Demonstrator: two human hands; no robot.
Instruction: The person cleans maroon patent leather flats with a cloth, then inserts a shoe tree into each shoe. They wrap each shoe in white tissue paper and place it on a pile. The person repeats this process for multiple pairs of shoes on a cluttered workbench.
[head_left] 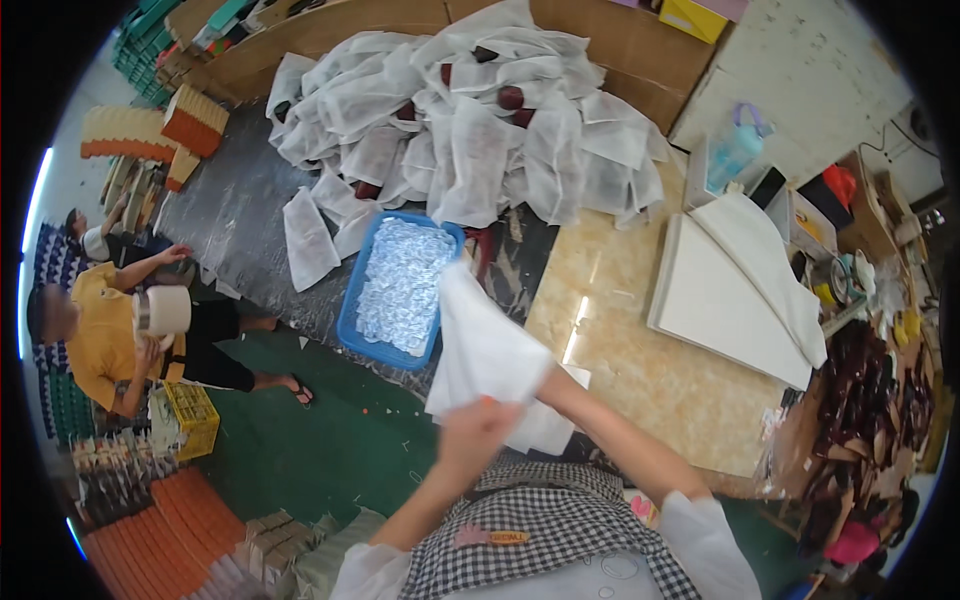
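Note:
A white fabric bag hangs in front of me, just right of the blue basket. My left hand is closed on its lower edge, slightly blurred. My right hand reaches into or behind the bag; the cloth covers its fingers, and I cannot tell what they hold. The blue plastic basket is filled with small clear-and-blue packets. A dark red piece shows partly behind the bag's top. More white cloth lies below my hands at the table's near edge.
A big heap of white bags with dark red items inside covers the table's back. To the right lies a stack of white sheets. Dark red glossy pieces are piled far right. A person in yellow stands left, holding a pale container.

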